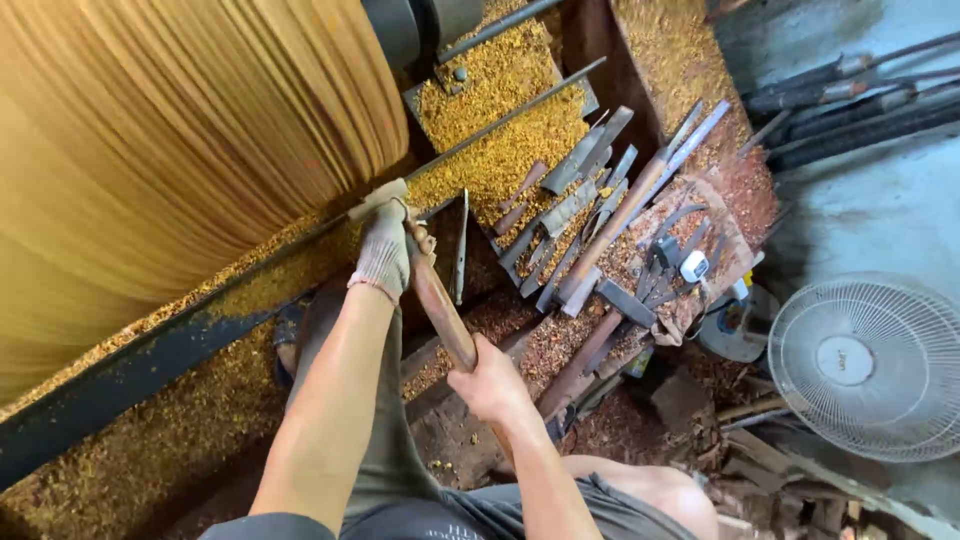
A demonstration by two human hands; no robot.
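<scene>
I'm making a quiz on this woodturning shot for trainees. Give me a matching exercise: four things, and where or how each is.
Things:
1. left hand
2. right hand
3. fan
4. spare chisels

Places or states:
A. lying among sawdust on the bench
B. gloved, pressed on the tool rest
C. white, on the floor at right
D. bare, gripping the wooden handle

Pairs: 1-B, 2-D, 3-C, 4-A

spinning wood piece [180,140] blurred, cut off top and left; chisel [440,310] tip hidden behind gloved left hand [383,250].
</scene>
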